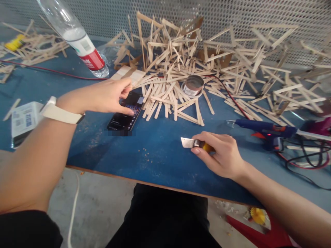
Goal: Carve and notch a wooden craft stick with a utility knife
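Observation:
My left hand (107, 96), with a white band on its wrist, hangs over a smartphone (120, 122) that lies on the blue table. The thumb is stretched out to the lit screen, apart from the curled fingers, and the hand holds nothing. My right hand (224, 155) is closed around a utility knife (188, 142), whose yellow handle is mostly hidden in the palm. Its bare blade points left, a little above the tabletop. Many loose craft sticks (168, 93) lie spread beyond both hands.
A plastic bottle (85, 51) stands back left; a white packet (24, 120) lies left. A small round tin (192, 85) sits among the sticks. At right lies a blue glue gun (269, 131) with tangled cords. Glued stick frames (155, 44) lean near the perforated metal panel (108, 20).

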Demonstrator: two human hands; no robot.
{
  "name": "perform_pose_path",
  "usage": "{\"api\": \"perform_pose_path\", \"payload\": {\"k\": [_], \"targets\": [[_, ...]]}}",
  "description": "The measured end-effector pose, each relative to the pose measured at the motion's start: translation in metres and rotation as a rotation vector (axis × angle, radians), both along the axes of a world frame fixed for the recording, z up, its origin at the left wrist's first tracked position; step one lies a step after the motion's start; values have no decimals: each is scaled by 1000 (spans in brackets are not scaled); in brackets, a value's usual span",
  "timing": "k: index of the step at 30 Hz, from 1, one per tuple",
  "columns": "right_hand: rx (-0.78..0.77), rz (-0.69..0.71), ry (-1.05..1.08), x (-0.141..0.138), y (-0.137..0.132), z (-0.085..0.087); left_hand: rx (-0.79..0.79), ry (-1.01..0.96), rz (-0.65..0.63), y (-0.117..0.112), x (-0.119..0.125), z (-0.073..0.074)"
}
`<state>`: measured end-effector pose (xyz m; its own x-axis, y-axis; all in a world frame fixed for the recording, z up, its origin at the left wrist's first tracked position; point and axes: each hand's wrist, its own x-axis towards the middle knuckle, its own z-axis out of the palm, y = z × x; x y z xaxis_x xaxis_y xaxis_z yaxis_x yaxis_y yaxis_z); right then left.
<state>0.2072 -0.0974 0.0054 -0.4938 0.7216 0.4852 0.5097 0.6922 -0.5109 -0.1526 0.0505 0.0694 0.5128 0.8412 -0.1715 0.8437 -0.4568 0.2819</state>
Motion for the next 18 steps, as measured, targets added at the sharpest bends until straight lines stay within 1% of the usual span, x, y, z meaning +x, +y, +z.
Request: {"api": "perform_pose_path", "payload": {"k": [3, 5, 7, 10, 13, 18], "targets": [[4, 2, 1, 0, 0, 0, 44, -41, 29, 1, -8, 1], [9, 6, 1, -1, 0, 0, 60, -49, 73, 1, -15, 2], [11, 8, -2, -1, 0, 0, 32, -32, 125, 2, -23, 0], [9, 6, -9, -1, 0, 0, -24, -28, 168, 4, -31, -6], [1, 1, -14, -1, 0, 0, -60, -7, 171, 3, -28, -11], [-7, -1, -12, 0, 0, -1, -140, 196, 191, -3, -11, -6]]}}
